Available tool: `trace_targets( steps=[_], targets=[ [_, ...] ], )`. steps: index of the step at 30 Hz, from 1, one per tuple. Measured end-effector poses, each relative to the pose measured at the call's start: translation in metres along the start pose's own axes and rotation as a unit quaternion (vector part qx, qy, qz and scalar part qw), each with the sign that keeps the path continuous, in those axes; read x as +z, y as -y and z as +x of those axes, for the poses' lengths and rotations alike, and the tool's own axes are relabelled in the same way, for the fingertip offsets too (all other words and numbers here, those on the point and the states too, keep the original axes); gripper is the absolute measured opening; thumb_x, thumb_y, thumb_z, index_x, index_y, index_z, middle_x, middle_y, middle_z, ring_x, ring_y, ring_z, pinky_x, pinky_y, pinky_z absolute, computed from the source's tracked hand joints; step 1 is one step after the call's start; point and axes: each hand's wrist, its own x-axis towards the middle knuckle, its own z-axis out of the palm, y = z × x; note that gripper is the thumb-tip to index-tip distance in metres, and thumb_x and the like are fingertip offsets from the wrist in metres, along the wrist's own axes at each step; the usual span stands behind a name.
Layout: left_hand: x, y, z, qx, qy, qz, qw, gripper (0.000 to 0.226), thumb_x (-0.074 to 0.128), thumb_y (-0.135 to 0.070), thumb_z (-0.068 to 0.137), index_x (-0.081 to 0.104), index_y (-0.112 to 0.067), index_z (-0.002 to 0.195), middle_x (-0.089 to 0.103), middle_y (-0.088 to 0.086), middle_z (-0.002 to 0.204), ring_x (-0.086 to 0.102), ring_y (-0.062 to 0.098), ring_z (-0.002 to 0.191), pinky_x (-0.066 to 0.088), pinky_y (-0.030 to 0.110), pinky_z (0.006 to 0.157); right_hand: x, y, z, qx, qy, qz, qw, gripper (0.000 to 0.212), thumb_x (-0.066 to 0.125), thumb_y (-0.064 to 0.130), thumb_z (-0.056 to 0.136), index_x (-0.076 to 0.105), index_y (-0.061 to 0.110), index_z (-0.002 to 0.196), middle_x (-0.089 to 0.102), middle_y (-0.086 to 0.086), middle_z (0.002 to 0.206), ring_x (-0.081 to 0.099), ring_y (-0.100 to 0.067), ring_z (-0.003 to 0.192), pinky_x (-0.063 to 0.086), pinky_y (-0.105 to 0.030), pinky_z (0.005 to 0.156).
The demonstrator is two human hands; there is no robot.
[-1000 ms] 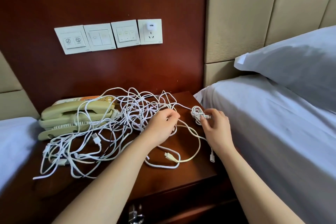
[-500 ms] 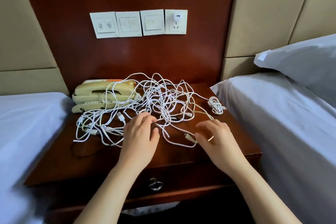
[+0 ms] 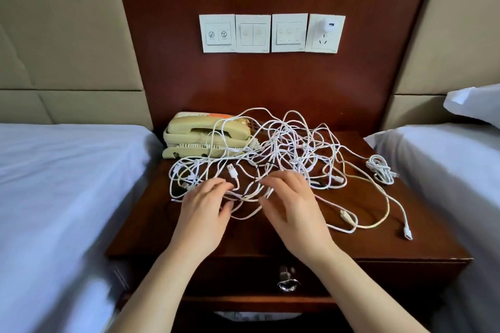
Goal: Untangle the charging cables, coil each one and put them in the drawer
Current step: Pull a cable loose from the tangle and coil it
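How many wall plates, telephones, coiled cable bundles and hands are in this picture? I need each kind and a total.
Wall plates: 4
Telephone: 1
Coiled cable bundle: 1
Hands: 2, left hand and right hand
Total: 8
The tangle of cables is too knotted to count.

White cables (image 3: 290,143) tangled; coiled cable (image 3: 381,169) at right; drawer (image 3: 243,276) closed.

A dark wood wall panel (image 3: 270,84) at 12 o'clock carries four white switch plates (image 3: 253,33). Beige padded panels (image 3: 67,35) flank it. White-sheeted beds (image 3: 67,184) lie at 9 and 3 o'clock, a wood counter (image 3: 251,236) between them.
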Motion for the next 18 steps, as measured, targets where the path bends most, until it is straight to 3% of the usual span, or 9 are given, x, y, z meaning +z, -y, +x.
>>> trace_targets(
  steps=[4,7,12,15,18],
  targets=[
    [-0.004,0.009,0.004,0.046,-0.057,-0.021,0.997,0.006,0.066,-0.013,0.085,0.065,-0.018,0.087,0.063,-0.011,0.086,0.061,0.017,0.083,0.044,0.035,0.083,0.026,0.002,0.008,-0.008,0.064,-0.011,0.998,0.031,0.057,0.029,0.087,0.063,0.014,0.114,0.061,0.002,0.108,0.056,-0.016,0.101,0.040,-0.025,0.089],
    [-0.010,0.008,0.008,0.061,-0.088,-0.057,0.993,0.014,0.061,-0.013,0.088,0.058,-0.020,0.077,0.052,-0.015,0.066,0.048,0.005,0.062,0.041,0.032,0.075,0.038,0.000,0.015,-0.008,0.081,-0.033,0.996,0.029,0.055,0.032,0.087,0.065,0.017,0.109,0.064,0.004,0.102,0.058,-0.016,0.096,0.036,-0.027,0.090],
    [-0.017,-0.001,0.013,0.053,-0.137,-0.139,0.979,0.015,0.057,-0.016,0.091,0.056,-0.017,0.076,0.059,-0.004,0.062,0.054,0.014,0.059,0.038,0.022,0.064,0.040,0.001,0.037,-0.043,-0.021,-0.093,0.995,0.023,0.043,0.033,0.089,0.060,0.019,0.082,0.061,0.008,0.077,0.051,-0.011,0.079,0.034,-0.036,0.093],
    [-0.028,-0.011,0.016,0.029,-0.167,-0.229,0.959,0.014,0.058,-0.016,0.090,0.055,-0.017,0.077,0.064,-0.007,0.065,0.062,0.003,0.069,0.042,0.009,0.059,0.030,0.003,0.052,-0.066,-0.110,-0.161,0.979,0.023,0.044,0.027,0.091,0.061,0.016,0.079,0.062,0.005,0.075,0.053,-0.018,0.084,0.027,-0.039,0.103],
    [-0.030,-0.022,0.019,0.039,-0.170,-0.240,0.955,0.015,0.056,-0.022,0.091,0.052,-0.020,0.077,0.060,-0.007,0.063,0.058,0.008,0.063,0.041,0.015,0.055,0.013,0.002,0.060,-0.066,-0.168,-0.173,0.968,0.021,0.046,0.022,0.094,0.061,0.013,0.082,0.063,0.004,0.074,0.057,-0.021,0.083,0.025,-0.040,0.105]
  ],
)
